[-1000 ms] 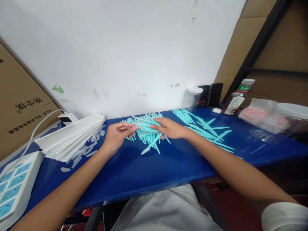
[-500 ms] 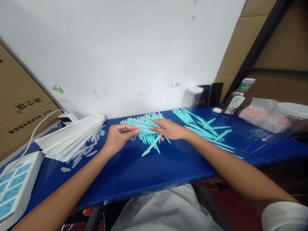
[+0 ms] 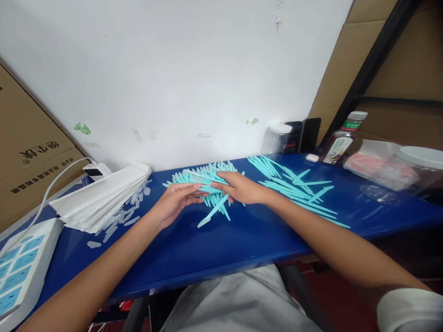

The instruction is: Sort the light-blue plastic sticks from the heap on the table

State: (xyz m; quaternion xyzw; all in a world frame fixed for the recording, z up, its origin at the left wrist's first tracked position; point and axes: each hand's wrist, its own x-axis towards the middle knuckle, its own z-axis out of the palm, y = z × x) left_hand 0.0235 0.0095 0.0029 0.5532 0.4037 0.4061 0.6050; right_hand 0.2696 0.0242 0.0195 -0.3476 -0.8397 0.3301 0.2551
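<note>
My left hand is closed around the left end of a bunch of turquoise eyebrow razors, its thumb on top and fingers underneath. The right end of the same bunch is in my right hand, which is also closed. One razor slants out low at the front of my right hand; whether it is gripped or lies on the table I cannot tell. Just behind and under the hands is a heap of razors with pale caps. More loose razors lie fanned out beside my right forearm.
On the blue table, a stack of white sleeves lies left, with small translucent caps scattered beside it. A power strip is at the left edge. Clear jars, phones and a bottle stand at the right.
My left hand has shifted slightly right, and its fingers now reach under the razors. The slanting razor has moved a little left and down. My right hand has moved slightly left.
</note>
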